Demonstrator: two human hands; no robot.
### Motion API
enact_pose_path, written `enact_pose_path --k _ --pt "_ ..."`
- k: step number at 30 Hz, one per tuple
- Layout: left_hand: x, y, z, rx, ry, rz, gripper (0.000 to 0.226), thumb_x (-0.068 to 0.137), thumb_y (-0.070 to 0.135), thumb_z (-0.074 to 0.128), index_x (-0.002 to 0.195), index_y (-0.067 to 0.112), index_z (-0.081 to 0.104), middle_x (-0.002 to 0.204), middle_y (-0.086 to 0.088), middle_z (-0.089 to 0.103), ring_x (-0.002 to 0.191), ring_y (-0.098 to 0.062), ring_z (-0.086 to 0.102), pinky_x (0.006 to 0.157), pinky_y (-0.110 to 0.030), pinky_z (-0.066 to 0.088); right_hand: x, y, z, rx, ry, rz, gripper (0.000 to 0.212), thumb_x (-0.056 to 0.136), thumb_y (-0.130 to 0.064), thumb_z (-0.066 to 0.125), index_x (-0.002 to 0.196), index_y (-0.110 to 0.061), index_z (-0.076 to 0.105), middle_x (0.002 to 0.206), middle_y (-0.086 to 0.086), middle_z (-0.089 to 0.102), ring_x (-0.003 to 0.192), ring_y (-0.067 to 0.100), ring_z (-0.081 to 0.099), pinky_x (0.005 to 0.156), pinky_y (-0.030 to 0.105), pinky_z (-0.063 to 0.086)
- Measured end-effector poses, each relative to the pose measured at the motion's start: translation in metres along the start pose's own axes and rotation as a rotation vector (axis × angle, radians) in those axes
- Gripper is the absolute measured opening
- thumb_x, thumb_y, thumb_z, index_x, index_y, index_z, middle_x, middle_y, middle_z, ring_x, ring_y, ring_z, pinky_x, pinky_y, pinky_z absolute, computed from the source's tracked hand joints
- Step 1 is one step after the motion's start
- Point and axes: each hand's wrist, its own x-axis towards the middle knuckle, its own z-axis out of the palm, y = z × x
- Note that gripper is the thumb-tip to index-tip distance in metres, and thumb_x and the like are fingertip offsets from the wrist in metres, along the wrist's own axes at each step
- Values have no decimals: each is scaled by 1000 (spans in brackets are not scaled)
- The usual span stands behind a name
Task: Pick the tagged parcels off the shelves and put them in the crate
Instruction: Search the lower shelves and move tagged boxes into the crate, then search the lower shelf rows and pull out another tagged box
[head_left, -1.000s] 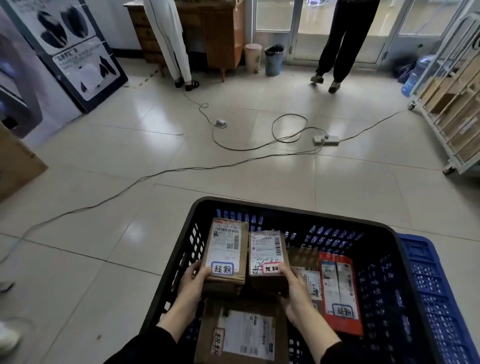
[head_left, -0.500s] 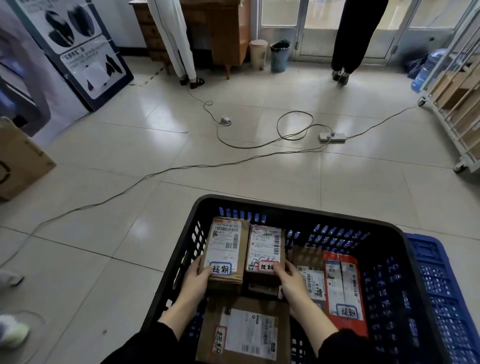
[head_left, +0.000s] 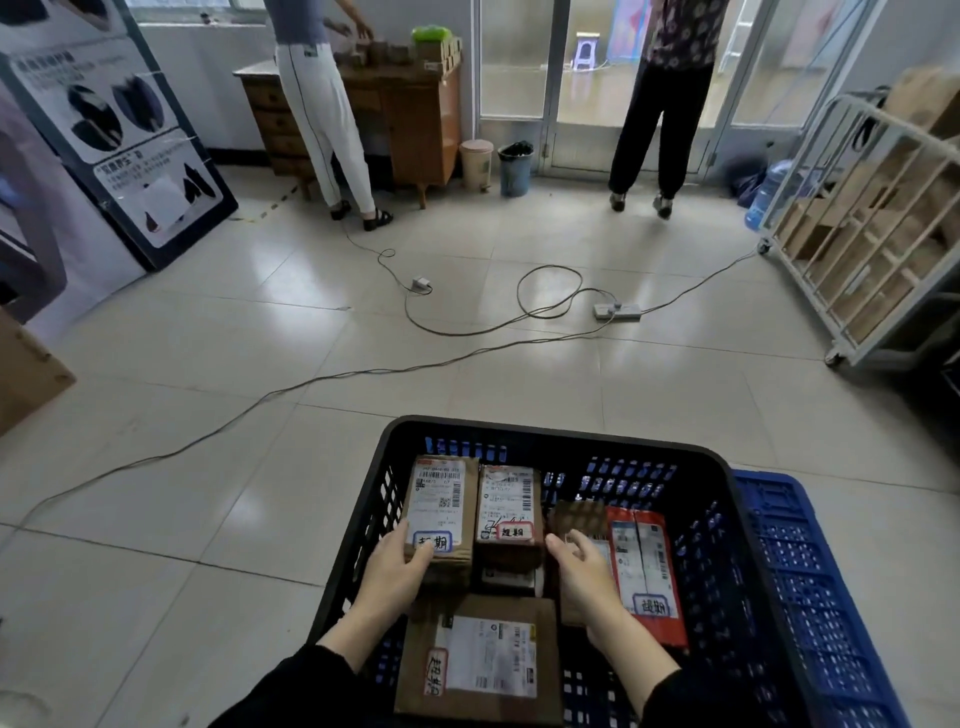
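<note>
Your left hand (head_left: 400, 569) grips the near end of the left box (head_left: 441, 499), thumb lying across its blue-edged tag. Your right hand (head_left: 584, 571) is loose and holds nothing; its fingertips sit just beside the middle box (head_left: 506, 506), and I cannot tell whether they touch it. Both boxes lie side by side at 11 to 12 o'clock inside the crate (head_left: 545, 434), tags facing up. A big box (head_left: 483, 654) lies at 6 o'clock between your wrists, and a red pouch (head_left: 647, 566) at 3 o'clock. You look to be at the end of the placing step: the parcels are down and only need settling. Next, let go with your left hand, lift both hands clear of the rim without dragging a box askew, then turn for the next tagged parcel. No shelves show here; the trolley (head_left: 883, 249) of cartons at 2 o'clock is the nearest stock in sight. Mind the cable (head_left: 363, 371) crossing the floor at 12 o'clock.
</note>
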Motion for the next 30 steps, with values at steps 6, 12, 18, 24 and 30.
enact_pose_path --k 6,12,18,24,30 --pt "-34 26 -15 451 -17 203 60 92 40 54 140 7 40 139 -5 48 128 -17 43 107 -28 35 -55 -20 -17 -514 114 -244 68 88 -44 54 144 -15 30 149 4 33 137 19 31 110 32 28" --pt "-70 44 -23 743 -79 413 63 88 52 52 137 14 43 137 -3 52 126 -17 46 104 -28 38 -119 -26 -42 -697 171 -299 72 88 -48 52 146 -14 26 151 3 31 138 19 29 113 33 28" --pt "-106 55 0 877 -177 593 72 88 57 49 145 16 33 143 -5 45 131 -22 40 108 -31 35 -192 -11 -74 -779 325 -323 66 85 -47 56 139 -16 35 140 3 42 128 19 40 105 30 36" --pt "-155 70 48 895 -333 693 67 87 56 51 140 16 40 138 -6 49 130 -23 41 105 -31 38 -262 25 -114 -773 425 -210 71 88 -48 50 146 -15 25 152 2 28 139 19 25 111 32 29" --pt "-217 84 104 967 -438 873 66 89 54 48 142 17 36 139 -7 47 129 -25 41 105 -33 37 -333 71 -150 -714 543 -96 73 88 -50 48 147 -16 22 153 0 25 141 17 23 112 33 27"
